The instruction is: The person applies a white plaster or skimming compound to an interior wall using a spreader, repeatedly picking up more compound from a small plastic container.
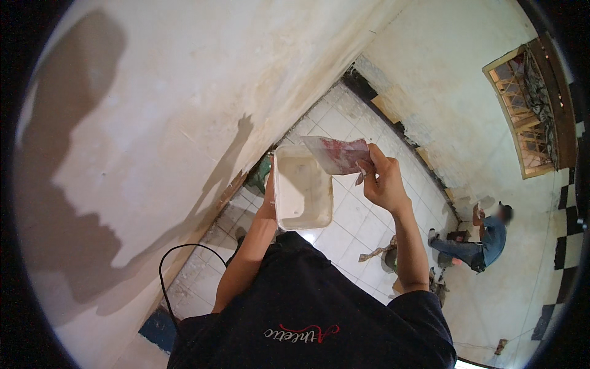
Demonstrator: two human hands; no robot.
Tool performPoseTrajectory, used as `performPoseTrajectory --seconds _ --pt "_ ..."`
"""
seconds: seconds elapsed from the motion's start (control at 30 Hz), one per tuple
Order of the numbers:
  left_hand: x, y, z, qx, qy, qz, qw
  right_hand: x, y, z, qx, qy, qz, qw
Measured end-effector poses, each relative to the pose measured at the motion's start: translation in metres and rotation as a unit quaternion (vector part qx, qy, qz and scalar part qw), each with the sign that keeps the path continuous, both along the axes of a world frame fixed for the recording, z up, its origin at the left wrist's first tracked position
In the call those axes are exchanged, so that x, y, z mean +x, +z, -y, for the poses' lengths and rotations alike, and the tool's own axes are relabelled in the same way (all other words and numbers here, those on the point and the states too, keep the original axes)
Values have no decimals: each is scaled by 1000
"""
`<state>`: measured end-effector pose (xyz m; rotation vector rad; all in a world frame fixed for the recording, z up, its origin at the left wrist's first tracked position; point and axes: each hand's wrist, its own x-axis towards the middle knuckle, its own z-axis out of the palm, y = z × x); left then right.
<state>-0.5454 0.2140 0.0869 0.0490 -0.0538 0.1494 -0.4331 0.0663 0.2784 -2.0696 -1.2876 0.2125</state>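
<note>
A rectangular off-white plastic tub (327, 206) hangs in front of my chest, its mouth facing up. My left hand (268, 195) grips it by the left side; the fingers are mostly hidden behind its wall. Pale, wet-looking filler (290, 190) coats the inside and bottom. My right hand (387, 181) pinches a thin putty spreader (337, 155), translucent with reddish smears, between thumb and fingers. The spreader's blade reaches over the tub's far right corner. Whether it touches the rim, I cannot tell.
A patchy plastered wall (166, 92) rises close on my left, with a black cable (178, 248) below. White floor tiles (344, 230) lie underneath. At the right, a person (491, 240) crouches by another wall, under a window (522, 114). A cloth (376, 251) lies near my right forearm.
</note>
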Motion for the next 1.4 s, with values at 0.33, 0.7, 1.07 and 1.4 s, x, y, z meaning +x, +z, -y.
performPoseTrajectory --seconds 0.33,0.7,1.07,1.4 --pt "-4 -2 6 -46 -49 -32 997 -11 -13 20 -6 -71 -75 995" --pt "4 -11 11 -19 8 -59 998 -43 -36 46 18 -109 -133 985" --pt "4 -25 26 -44 59 -67 995 -106 -60 -7 78 -132 61 986" --pt "-5 -35 26 -53 68 -73 994 -114 -71 -8 109 -135 77 982"
